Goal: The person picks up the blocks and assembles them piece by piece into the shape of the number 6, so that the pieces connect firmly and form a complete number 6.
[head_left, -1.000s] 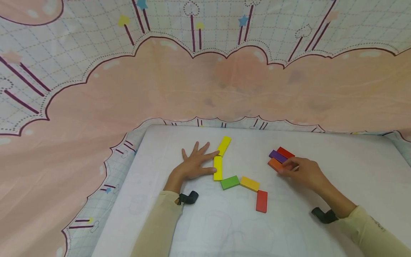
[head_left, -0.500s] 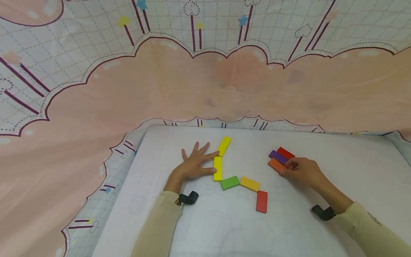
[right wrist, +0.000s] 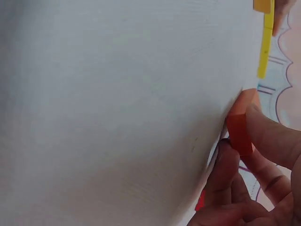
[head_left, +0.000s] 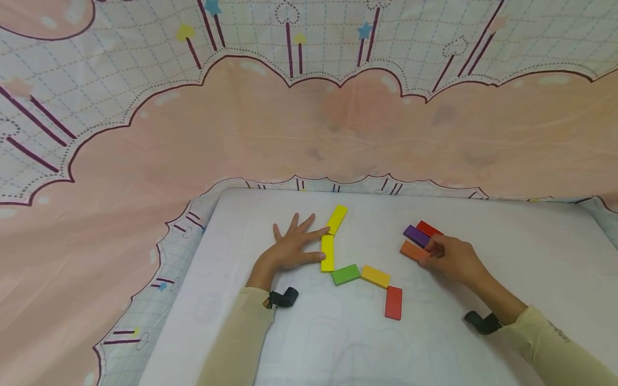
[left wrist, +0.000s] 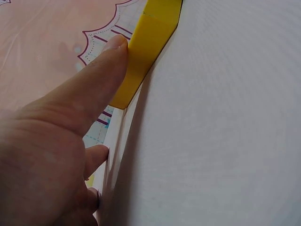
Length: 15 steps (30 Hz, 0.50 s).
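My left hand (head_left: 292,250) lies on the white tabletop with its fingers spread. Its thumb touches the side of a yellow block (head_left: 328,245), as the left wrist view confirms on the yellow block (left wrist: 150,44). The index fingertip meets the near end of a second yellow block (head_left: 337,219). My right hand (head_left: 455,261) pinches an orange block (head_left: 412,250) by its right end between thumb and fingers; the right wrist view has this orange block (right wrist: 241,126) close up. Just behind it lie a purple block (head_left: 416,235) and a red block (head_left: 429,228), partly covered by the fingers.
From the yellow pair, a bent line continues through a green block (head_left: 345,274), an amber block (head_left: 375,276) and another red block (head_left: 393,303), set nearly end to end. A patterned cloth (head_left: 309,134) rises behind the white tabletop (head_left: 299,343).
The right hand's fingers have closed on the orange block, which has slid slightly left and a little apart from the purple one. The left hand has stayed still.
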Available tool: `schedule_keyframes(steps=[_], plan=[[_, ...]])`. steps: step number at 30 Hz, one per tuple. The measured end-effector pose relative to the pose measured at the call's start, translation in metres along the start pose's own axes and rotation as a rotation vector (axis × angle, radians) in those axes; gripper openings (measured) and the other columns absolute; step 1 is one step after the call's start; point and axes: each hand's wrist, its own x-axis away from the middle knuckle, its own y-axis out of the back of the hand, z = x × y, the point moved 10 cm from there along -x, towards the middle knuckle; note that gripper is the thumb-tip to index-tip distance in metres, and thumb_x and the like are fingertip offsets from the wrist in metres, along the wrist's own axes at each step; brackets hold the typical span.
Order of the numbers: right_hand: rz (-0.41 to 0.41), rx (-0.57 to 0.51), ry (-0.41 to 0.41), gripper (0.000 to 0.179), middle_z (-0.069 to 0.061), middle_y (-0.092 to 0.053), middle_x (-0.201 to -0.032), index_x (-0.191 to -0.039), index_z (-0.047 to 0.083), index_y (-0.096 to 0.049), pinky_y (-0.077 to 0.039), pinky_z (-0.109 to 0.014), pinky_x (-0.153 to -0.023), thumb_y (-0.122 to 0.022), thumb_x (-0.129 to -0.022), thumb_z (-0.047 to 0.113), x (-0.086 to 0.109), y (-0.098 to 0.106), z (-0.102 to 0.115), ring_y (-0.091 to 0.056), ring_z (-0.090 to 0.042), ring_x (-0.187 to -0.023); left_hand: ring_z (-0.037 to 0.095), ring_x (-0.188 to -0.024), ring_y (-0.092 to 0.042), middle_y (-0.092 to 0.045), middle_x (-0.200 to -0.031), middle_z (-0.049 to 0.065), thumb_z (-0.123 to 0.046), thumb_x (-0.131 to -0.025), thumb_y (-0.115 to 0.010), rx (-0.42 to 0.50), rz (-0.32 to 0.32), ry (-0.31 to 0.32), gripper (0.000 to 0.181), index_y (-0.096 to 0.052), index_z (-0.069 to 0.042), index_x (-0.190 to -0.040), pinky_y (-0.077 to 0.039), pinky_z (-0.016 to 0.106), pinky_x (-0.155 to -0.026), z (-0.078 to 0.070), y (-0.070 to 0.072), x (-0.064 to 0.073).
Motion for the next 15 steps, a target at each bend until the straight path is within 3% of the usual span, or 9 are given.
schedule_keyframes(steps=[8,15], plan=[[0.009,-0.063,-0.011,0.026,-0.009,-0.071,-0.098,-0.101,0.011,-0.068,-0.057,-0.034,-0.072,-0.082,-0.087,0.027,0.001,-0.002,-0.003,-0.062,-0.027,-0.094,0.036,-0.159,0.014,-0.005,-0.174,-0.004,-0.063,-0.091,-0.065,-0.001,0.001,0.007,0.071,-0.036,-0.048,-0.155,0.02,0.078,-0.111,0.0,0.0,0.001],[0.095,-0.262,-0.071,0.03,-0.01,-0.068,-0.11,-0.109,0.012,-0.068,-0.055,-0.028,-0.076,-0.077,-0.091,0.034,0.005,-0.015,-0.009,-0.058,-0.028,-0.108,0.035,-0.159,0.015,-0.005,-0.174,-0.004,-0.062,-0.091,-0.065,0.009,0.007,0.011,0.072,-0.036,-0.048,-0.155,0.021,0.077,-0.111,-0.001,0.0,0.001]])
